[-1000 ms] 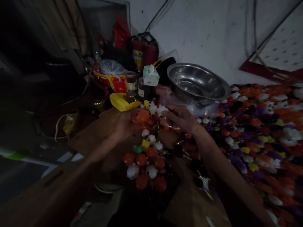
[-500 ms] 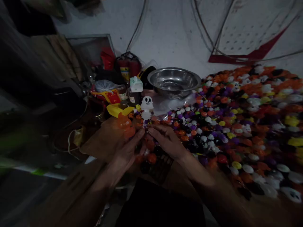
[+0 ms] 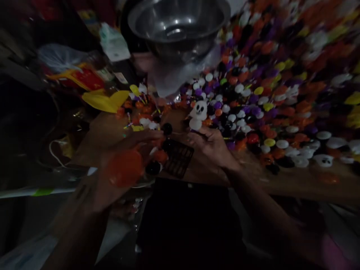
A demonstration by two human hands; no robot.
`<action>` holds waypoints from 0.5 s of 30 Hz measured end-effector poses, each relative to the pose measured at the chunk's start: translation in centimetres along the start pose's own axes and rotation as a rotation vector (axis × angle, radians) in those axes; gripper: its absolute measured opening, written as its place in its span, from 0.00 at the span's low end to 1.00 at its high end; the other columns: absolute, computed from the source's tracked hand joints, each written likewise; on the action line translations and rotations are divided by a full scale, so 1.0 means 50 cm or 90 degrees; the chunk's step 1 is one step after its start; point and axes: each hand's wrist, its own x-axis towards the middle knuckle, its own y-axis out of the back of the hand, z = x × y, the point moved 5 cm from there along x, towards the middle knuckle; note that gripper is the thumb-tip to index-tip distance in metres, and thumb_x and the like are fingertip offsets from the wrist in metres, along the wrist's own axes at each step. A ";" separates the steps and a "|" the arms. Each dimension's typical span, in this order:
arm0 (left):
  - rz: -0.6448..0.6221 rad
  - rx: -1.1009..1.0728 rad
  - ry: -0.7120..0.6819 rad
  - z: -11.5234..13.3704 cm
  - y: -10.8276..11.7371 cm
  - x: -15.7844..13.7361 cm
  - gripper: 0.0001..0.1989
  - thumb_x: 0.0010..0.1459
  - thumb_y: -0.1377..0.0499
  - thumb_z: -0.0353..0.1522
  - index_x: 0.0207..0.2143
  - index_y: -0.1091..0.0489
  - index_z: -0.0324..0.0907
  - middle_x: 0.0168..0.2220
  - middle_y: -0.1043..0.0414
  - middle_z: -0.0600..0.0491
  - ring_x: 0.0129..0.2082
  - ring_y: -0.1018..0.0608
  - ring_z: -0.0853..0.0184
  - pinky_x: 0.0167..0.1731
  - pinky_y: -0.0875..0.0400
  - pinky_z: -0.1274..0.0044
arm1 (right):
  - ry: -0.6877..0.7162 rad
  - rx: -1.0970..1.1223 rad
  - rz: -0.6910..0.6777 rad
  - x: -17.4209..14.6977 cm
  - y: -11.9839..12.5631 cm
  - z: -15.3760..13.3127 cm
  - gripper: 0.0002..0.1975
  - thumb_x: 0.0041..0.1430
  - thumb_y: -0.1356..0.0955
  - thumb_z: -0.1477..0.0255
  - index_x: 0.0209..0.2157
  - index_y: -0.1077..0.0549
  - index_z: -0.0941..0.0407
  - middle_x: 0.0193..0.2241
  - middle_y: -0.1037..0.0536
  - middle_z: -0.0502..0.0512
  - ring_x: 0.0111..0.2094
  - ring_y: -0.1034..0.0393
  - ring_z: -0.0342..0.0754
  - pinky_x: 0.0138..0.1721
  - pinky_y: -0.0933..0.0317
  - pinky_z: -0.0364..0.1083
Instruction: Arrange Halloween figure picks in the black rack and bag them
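My right hand [image 3: 212,144] pinches a white skull-faced figure [image 3: 200,110] by its lower end, holding it upright with a round white bead [image 3: 195,124] beneath the face. My left hand [image 3: 140,140] is smeared by motion. A blurred orange rounded ornament [image 3: 125,168] covers its wrist side and seems held in that hand, though the grip is hidden. Close to the left fingertips are a black ball [image 3: 167,129], an orange ball [image 3: 160,156] and a black and white ball [image 3: 153,168]. A dark gridded tray [image 3: 179,159] lies between the hands.
A big heap of orange, white, purple, black and yellow pieces [image 3: 261,101] spreads over the right of the table [image 3: 258,180]. At the back stands a metal basin [image 3: 180,41]. A yellow piece [image 3: 105,100], red box [image 3: 88,77] and tissue pack [image 3: 114,43] sit left.
The view has tilted down toward the table. My hands have parted: the white figure is now in my right hand alone, and my left hand has swung left with the orange ornament.
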 end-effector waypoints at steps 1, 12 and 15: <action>-0.045 0.061 -0.064 -0.004 -0.010 -0.005 0.13 0.69 0.41 0.39 0.52 0.24 0.50 0.56 0.21 0.52 0.58 0.21 0.55 0.59 0.24 0.58 | -0.013 -0.007 -0.009 -0.014 -0.006 0.030 0.08 0.64 0.30 0.68 0.40 0.19 0.55 0.36 0.19 0.52 0.39 0.25 0.47 0.43 0.32 0.46; -0.171 0.319 -0.262 -0.077 -0.076 -0.027 0.29 0.72 0.47 0.31 0.72 0.46 0.53 0.62 0.27 0.48 0.65 0.27 0.56 0.64 0.29 0.60 | -0.097 -0.083 -0.051 0.004 -0.109 0.159 0.06 0.63 0.29 0.76 0.39 0.17 0.56 0.39 0.17 0.55 0.42 0.23 0.50 0.45 0.33 0.45; -0.191 0.292 -0.230 -0.088 -0.070 -0.031 0.32 0.70 0.45 0.29 0.73 0.47 0.55 0.64 0.30 0.47 0.67 0.30 0.54 0.65 0.30 0.57 | -0.067 -0.088 -0.094 0.018 -0.128 0.175 0.06 0.64 0.28 0.74 0.40 0.16 0.55 0.39 0.16 0.56 0.43 0.22 0.50 0.46 0.32 0.46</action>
